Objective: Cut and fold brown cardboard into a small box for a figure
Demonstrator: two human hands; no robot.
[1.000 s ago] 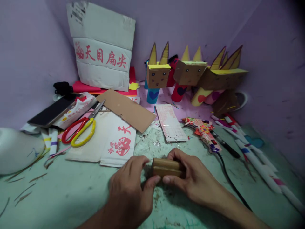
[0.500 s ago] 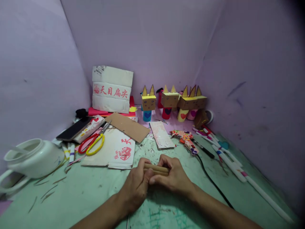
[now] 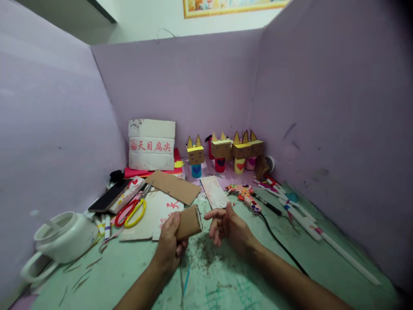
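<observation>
My left hand [image 3: 169, 245] grips a small brown cardboard piece [image 3: 189, 221], lifted and tilted above the green table [image 3: 129, 271]. My right hand [image 3: 227, 226] hovers just right of the piece with fingers loosely apart, holding nothing. Red-and-yellow scissors [image 3: 130, 212] lie to the left on printed white cardboard [image 3: 155, 211]. A flat brown cardboard sheet [image 3: 174, 187] lies behind the hands.
Cardboard animal figures [image 3: 222, 150] on coloured tubes stand at the back wall beside a printed white box [image 3: 151, 144]. A white jug [image 3: 63, 237] sits at left, a phone [image 3: 108, 196] near it. A patterned glue gun [image 3: 245, 193] with black cord and rolled paper sticks [image 3: 300, 213] lie right. Purple partitions enclose the table.
The view pulled back and tilted up. My right hand let go of the cardboard piece and opened; my left hand lifted the piece off the table and tilted it.
</observation>
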